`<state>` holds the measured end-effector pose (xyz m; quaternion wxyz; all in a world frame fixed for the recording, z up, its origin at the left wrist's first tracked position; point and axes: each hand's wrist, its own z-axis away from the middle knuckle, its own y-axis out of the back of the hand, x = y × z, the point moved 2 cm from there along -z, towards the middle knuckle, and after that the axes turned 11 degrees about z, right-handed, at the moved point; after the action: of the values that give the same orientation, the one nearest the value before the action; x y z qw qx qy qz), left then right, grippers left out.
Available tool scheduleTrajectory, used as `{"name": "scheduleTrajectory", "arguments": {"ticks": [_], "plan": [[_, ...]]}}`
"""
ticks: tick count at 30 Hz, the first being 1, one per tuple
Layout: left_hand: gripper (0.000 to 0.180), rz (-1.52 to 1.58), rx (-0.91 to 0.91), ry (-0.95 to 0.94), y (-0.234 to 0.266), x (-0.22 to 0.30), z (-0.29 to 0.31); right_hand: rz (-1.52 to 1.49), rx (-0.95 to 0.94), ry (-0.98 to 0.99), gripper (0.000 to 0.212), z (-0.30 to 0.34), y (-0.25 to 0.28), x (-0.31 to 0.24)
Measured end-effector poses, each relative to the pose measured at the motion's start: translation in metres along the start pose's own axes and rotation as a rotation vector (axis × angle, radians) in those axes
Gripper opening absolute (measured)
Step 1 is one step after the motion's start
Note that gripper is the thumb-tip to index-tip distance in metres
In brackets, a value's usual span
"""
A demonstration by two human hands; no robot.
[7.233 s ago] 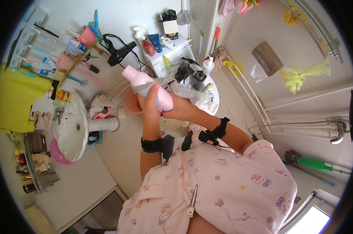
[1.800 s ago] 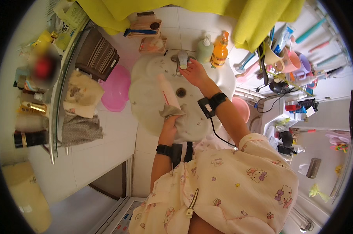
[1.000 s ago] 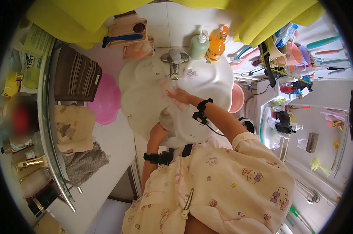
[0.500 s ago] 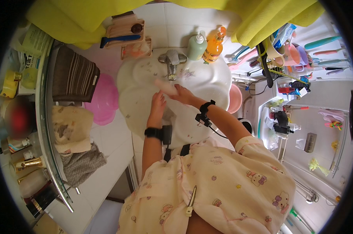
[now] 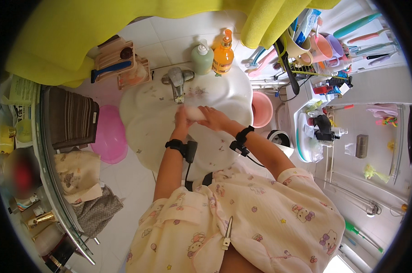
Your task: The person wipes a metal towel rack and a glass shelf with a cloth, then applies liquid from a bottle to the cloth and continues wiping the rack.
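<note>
Over the white flower-patterned washbasin, just below the chrome tap, my hands hold a pale pinkish-white oblong object between them. What exactly it is cannot be made out. My right hand grips its right end, with the fingers curled over the top. At the other end my left hand closes on it, its fingertips partly blurred. Both wrists wear black straps with small devices and cables. Behind the tap stand a green pump bottle and an orange pump bottle.
A pink basin stands left of the sink, by a glass shelf with folded brown cloth. To the right are a salmon bucket and a rack of cups. A yellow towel hangs in front.
My left hand has come up onto the left end of the pale object, which was tilted in my right hand and now lies more level. The view has shifted slightly.
</note>
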<state>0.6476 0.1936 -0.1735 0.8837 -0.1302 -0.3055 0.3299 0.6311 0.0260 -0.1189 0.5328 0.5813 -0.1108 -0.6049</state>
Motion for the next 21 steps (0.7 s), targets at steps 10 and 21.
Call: {"name": "scheduleTrajectory", "arguments": {"ticks": [10, 21], "plan": [[0.042, 0.209, -0.177, -0.306, 0.032, 0.032, 0.027, -0.367, -0.317, -0.089, 0.076, -0.046, -0.012, -0.017], [0.040, 0.126, -0.113, -0.390, 0.056, 0.046, 0.022, 0.098, 0.143, 0.067, 0.068, -0.057, -0.036, -0.033]]}}
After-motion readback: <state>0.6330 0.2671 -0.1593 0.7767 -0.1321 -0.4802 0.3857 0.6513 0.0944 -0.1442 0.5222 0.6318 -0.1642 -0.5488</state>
